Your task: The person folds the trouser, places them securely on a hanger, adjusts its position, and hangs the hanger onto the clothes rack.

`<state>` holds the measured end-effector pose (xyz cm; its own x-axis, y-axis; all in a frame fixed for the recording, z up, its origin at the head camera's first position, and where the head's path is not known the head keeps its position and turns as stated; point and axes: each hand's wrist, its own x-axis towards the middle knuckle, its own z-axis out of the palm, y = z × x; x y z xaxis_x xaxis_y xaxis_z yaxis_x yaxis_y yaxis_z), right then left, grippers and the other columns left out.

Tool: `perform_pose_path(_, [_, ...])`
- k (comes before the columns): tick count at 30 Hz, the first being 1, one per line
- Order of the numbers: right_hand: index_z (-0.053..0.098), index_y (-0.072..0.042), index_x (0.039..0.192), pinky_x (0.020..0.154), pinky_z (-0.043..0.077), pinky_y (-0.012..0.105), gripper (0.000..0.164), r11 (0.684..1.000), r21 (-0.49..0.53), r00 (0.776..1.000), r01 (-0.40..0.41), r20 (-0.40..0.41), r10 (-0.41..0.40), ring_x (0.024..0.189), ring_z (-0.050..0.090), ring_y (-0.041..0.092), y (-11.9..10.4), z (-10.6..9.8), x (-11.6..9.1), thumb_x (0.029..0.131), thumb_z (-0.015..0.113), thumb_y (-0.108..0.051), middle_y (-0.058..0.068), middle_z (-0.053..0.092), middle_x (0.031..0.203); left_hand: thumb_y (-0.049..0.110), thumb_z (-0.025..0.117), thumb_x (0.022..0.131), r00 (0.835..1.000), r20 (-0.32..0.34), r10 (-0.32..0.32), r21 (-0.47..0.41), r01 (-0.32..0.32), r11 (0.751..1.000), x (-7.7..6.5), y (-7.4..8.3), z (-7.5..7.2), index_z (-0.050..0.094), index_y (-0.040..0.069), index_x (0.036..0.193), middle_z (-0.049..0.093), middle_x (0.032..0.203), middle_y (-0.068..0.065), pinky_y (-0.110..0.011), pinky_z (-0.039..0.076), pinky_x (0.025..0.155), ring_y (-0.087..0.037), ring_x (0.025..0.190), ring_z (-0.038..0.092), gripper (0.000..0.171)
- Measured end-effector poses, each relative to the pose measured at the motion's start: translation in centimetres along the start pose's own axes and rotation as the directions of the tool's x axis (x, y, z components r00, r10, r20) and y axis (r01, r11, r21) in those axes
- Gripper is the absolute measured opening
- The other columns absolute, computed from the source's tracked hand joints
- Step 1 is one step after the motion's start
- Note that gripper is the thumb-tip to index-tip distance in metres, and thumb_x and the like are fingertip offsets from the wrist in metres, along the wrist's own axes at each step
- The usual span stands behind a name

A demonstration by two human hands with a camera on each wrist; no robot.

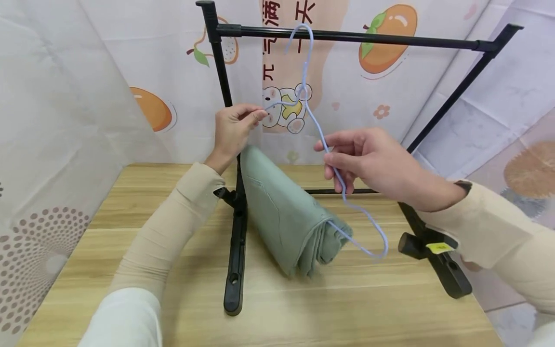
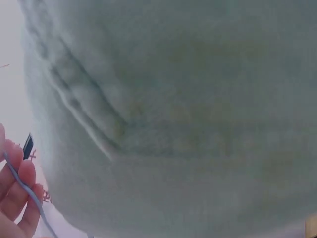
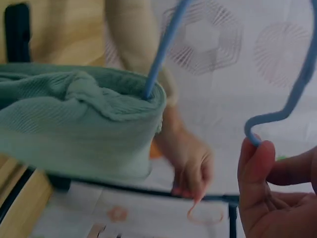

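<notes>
A thin blue wire hanger (image 1: pixel 318 126) has its hook looped at the black top rail (image 1: pixel 381 40). Over its lower bar hangs a folded pale green garment (image 1: pixel 282 212), slanting with the right end lower. My left hand (image 1: pixel 236 130) pinches the hanger's left shoulder between thumb and fingers. On the other side my right hand (image 1: pixel 368 161) holds the right shoulder wire. In the right wrist view the wire enters the fold of the garment (image 3: pixel 89 119). Stitched seams on the green cloth (image 2: pixel 173 99) fill most of the left wrist view.
The black rack has a left foot (image 1: pixel 234 274) and a right foot (image 1: pixel 451 277) on the wooden table (image 1: pixel 355 308). A yellow tag (image 1: pixel 439 247) is on the right foot. Behind hangs a printed curtain (image 1: pixel 342 96), with more sheeting at both sides.
</notes>
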<state>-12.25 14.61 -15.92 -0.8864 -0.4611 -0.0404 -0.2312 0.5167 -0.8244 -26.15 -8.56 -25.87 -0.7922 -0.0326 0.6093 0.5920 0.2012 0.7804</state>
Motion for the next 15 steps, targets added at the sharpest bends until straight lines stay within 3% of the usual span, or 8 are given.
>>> perform_pose_path(4, [0.054, -0.004, 0.117, 0.057, 0.051, 0.03, 0.026, 0.987, -0.149, 0.998, -0.054, -0.035, 0.049, 0.062, 0.059, 0.021, 1.4, -1.6, 1.2, 0.094, 0.046, -0.013, 0.007, 0.062, 0.072, 0.026, 0.069, 0.078, 1.0, -0.014, 0.009, 0.092, -0.008, 0.996, 0.9, -0.9, 0.1, 0.073, 0.008, 0.084, 0.07, 0.078, -0.009, -0.018, 0.046, 0.056, -0.009, 0.059, 0.056, 0.02])
perform_pose_path(10, [0.058, -0.005, 0.114, 0.058, 0.053, 0.029, 0.024, 0.947, -0.296, 0.99, -0.127, -0.094, 0.103, 0.06, 0.058, 0.017, 2.7, -4.7, 3.0, 0.093, 0.047, -0.013, 0.006, 0.061, 0.069, 0.035, 0.066, 0.079, 1.0, -0.016, -0.006, 0.213, 0.009, 0.977, 1.9, -0.9, 0.7, 0.073, 0.013, 0.086, 0.07, 0.076, -0.005, -0.017, 0.04, 0.051, -0.008, 0.057, 0.053, 0.025])
perform_pose_path(15, [0.059, -0.008, 0.114, 0.05, 0.047, 0.023, 0.026, 0.876, -0.457, 0.98, -0.151, -0.184, 0.072, 0.055, 0.056, 0.013, 3.1, -7.3, 4.5, 0.093, 0.048, -0.019, 0.001, 0.061, 0.068, 0.038, 0.065, 0.08, 1.0, -0.021, -0.022, 0.275, 0.027, 0.961, 3.2, -0.5, 1.8, 0.073, 0.015, 0.085, 0.067, 0.071, -0.004, -0.018, 0.035, 0.053, -0.009, 0.057, 0.051, 0.025])
